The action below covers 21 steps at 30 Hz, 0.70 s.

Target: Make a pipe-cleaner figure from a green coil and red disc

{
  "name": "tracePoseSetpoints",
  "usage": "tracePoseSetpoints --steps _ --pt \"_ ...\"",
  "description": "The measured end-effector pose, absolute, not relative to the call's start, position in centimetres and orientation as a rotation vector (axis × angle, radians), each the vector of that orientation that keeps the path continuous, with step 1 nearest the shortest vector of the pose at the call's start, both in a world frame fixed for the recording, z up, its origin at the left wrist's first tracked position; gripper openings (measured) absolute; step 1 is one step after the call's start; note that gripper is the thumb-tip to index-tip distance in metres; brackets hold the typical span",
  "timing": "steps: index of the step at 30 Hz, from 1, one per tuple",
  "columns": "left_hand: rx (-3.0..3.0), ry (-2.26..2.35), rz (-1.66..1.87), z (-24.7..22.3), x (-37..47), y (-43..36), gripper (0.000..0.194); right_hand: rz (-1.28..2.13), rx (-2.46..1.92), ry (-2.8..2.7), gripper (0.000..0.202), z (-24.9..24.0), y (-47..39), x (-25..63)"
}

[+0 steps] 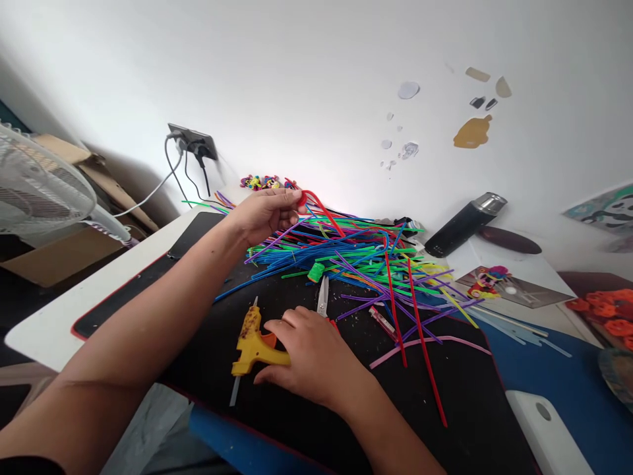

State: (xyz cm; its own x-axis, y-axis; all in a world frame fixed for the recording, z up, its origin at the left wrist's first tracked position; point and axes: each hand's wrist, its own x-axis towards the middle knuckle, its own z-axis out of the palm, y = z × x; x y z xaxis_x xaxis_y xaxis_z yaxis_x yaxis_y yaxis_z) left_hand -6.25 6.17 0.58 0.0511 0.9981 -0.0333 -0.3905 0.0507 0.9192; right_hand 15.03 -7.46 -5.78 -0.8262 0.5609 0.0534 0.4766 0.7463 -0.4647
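Note:
My left hand (270,212) is raised over the far side of the black mat (208,396). Its thumb and fingertips pinch a red pipe cleaner (326,214), coiled at the held end with a loose tail hanging to the right. Lower down, my right hand (309,353) curls round the handle of a yellow glue gun (250,343), which lies on the mat with its nozzle pointing away. A clear glue stick (235,390) pokes out of its back. Scissors (323,297) lie just beyond my right hand, their handles partly covered. A small green coil (315,272) sits near their tip.
A heap of coloured pipe cleaners (346,254) spreads along the wall side. Several small colourful figures (270,181) stand behind it. To the right are a black thermos (459,227), a photo with a figure (487,284) and a white device (544,422). A fan (44,181) stands left.

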Motion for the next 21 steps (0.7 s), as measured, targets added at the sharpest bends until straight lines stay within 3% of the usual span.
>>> tracePoseSetpoints --steps 10,21 --pt "0.912 0.832 1.254 0.0 -6.2 6.2 0.033 0.658 -0.883 -2.845 0.039 -6.0 -8.1 14.1" --pt "0.875 0.788 1.377 1.0 -6.4 5.6 0.034 1.629 -0.903 -1.855 0.031 -5.7 -6.3 15.8"
